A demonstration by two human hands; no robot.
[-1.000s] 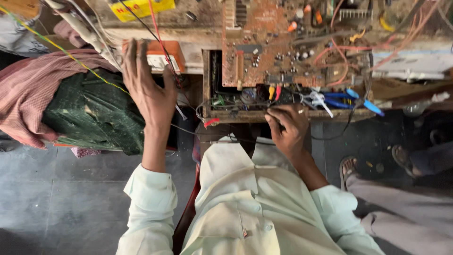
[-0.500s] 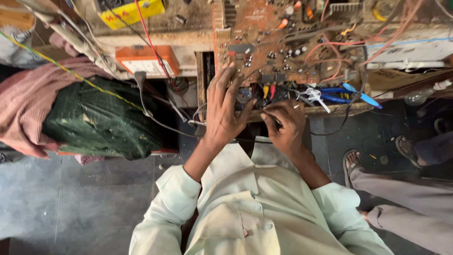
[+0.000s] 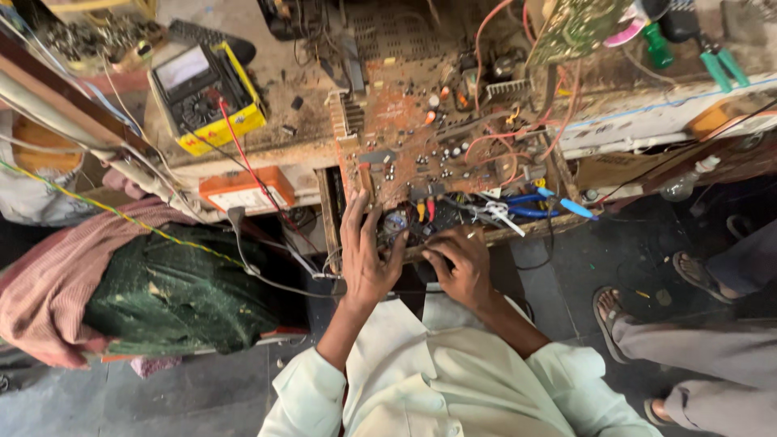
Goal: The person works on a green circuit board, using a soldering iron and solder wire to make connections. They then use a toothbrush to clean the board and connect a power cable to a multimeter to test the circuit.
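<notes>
I'm working the near edge of the brown circuit board (image 3: 437, 154) — left hand (image 3: 366, 257) spread flat, steadying it. Right hand (image 3: 463, 263) curls, pinching something too small to identify; next calls for fine fingertip control.

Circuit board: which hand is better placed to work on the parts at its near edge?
Probably the right hand: its curled fingertips sit at the near edge of the circuit board. The left hand lies flat, bracing the corner.

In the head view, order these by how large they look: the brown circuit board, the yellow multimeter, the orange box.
1. Brown circuit board, clearly largest.
2. Yellow multimeter.
3. Orange box, only slightly smaller than the multimeter, so this order is unsure.
</notes>
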